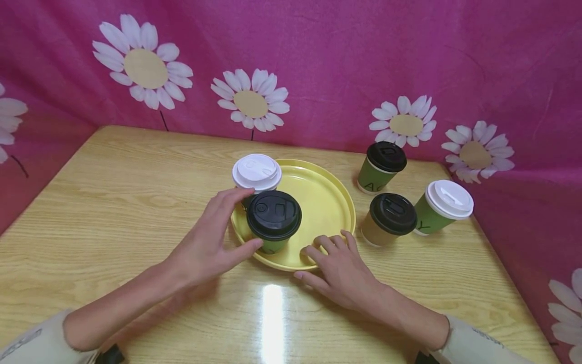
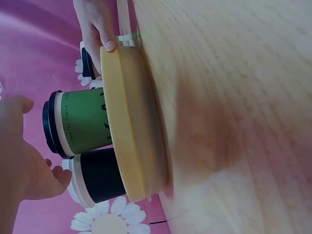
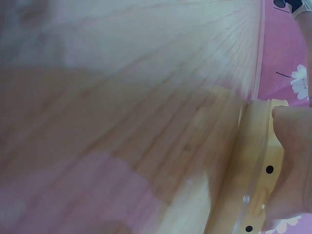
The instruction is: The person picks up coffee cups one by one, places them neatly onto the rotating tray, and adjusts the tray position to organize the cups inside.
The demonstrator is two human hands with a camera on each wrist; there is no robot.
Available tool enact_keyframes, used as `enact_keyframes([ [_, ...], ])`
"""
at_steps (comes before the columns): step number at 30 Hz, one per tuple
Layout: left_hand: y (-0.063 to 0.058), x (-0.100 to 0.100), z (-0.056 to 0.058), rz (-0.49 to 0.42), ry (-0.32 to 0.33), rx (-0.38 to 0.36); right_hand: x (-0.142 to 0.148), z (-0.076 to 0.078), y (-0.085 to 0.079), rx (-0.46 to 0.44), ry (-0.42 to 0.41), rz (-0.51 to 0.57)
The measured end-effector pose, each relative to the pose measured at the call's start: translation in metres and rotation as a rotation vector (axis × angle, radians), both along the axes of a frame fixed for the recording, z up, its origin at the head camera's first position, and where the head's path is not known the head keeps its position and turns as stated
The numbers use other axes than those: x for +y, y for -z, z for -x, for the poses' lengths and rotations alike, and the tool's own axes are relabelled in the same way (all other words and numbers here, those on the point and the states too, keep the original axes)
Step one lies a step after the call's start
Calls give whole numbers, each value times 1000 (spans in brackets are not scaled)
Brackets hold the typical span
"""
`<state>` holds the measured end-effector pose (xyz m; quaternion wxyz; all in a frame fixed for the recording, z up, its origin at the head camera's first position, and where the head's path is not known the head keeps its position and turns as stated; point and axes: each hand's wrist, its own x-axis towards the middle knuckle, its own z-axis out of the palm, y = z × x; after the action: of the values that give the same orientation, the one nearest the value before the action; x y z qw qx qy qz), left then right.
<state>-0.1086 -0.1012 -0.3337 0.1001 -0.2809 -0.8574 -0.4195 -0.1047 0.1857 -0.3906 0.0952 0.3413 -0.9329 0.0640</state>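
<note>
A round yellow tray (image 1: pixel 325 202) lies on the table with two cups on its left part. One is a green paper cup (image 2: pixel 87 119) with a black lid (image 1: pixel 274 212); behind it stands a black cup (image 2: pixel 102 175) with a white lid (image 1: pixel 257 172). My left hand (image 1: pixel 204 245) is spread around the black-lidded cup, thumb apart from the fingers. In the left wrist view a gap shows between thumb and lid, and the fingertips are close by the white lid. My right hand (image 1: pixel 341 268) holds the tray's near right rim, thumb outside and fingers inside.
Right of the tray stand a green cup with a black lid (image 1: pixel 386 156), a brown cup (image 1: pixel 379 230) with a black lid, and a green cup with a white lid (image 1: pixel 450 198). A pink daisy-patterned cloth (image 1: pixel 327 65) hangs behind the wooden table (image 1: pixel 113 202).
</note>
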Motion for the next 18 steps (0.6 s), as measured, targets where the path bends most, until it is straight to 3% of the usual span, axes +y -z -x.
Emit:
enact_keyframes([
  [7,-1,4,3,20,53,166,0,0,-1,0,2,-4],
  [13,-4,7,3,68,63,212,0,0,-1,-6,4,-10],
  [18,-6,11,6,112,87,297,0,0,-1,-10,3,-9],
])
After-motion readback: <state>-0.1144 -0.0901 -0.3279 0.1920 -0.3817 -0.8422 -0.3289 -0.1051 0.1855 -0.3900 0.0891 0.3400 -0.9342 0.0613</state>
